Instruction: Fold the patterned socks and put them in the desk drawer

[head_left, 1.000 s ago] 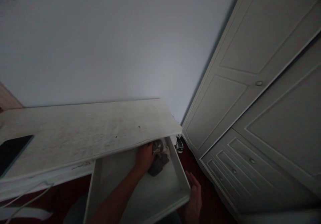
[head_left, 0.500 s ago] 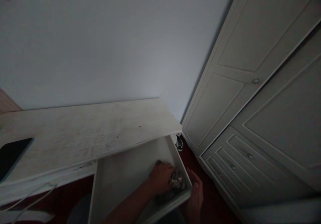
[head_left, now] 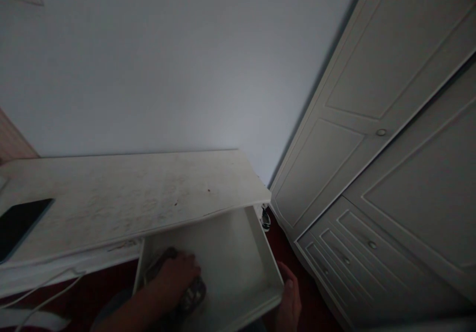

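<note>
My left hand (head_left: 178,275) is inside the pulled-out white drawer (head_left: 238,252), near its left side. Its fingers are closed on a dark patterned cloth (head_left: 193,295), pressed down on the drawer's bottom; the pattern is blurred and part of the cloth lies under the hand. At the drawer's front right corner, on the outside, my right hand (head_left: 290,297) curls against the side. Part of that hand is hidden by the drawer front.
Above the drawer runs a worn white desk top (head_left: 130,188) with a dark tablet (head_left: 22,225) at its left. White cables (head_left: 48,292) hang at lower left. A white wardrobe (head_left: 327,163) stands close on the right, and a shoe (head_left: 265,220) is on the red floor beyond the drawer.
My left hand has carried the cloth from the right side of the drawer to its left side. My right hand stays at the front right corner. The view has shifted slightly.
</note>
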### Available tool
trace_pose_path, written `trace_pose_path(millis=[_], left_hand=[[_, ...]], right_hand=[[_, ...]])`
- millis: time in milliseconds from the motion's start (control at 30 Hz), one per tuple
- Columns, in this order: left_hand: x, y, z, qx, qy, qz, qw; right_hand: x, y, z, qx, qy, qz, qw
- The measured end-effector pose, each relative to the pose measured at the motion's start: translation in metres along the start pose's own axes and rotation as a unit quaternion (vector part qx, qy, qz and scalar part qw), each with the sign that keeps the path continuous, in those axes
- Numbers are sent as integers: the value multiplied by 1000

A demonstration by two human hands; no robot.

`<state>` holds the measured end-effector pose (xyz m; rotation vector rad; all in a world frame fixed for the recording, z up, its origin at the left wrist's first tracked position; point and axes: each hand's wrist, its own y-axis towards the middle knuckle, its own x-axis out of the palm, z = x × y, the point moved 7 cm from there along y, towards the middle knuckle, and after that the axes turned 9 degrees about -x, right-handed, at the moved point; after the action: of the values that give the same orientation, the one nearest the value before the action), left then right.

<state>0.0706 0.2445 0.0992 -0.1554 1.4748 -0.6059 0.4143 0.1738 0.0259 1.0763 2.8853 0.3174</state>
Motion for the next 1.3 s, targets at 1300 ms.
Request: trace_pose_path(millis=[1300], left_hand=[[88, -50, 19, -52, -81, 191, 977]], right_hand=[[226, -70, -95, -393, -328, -639, 575]])
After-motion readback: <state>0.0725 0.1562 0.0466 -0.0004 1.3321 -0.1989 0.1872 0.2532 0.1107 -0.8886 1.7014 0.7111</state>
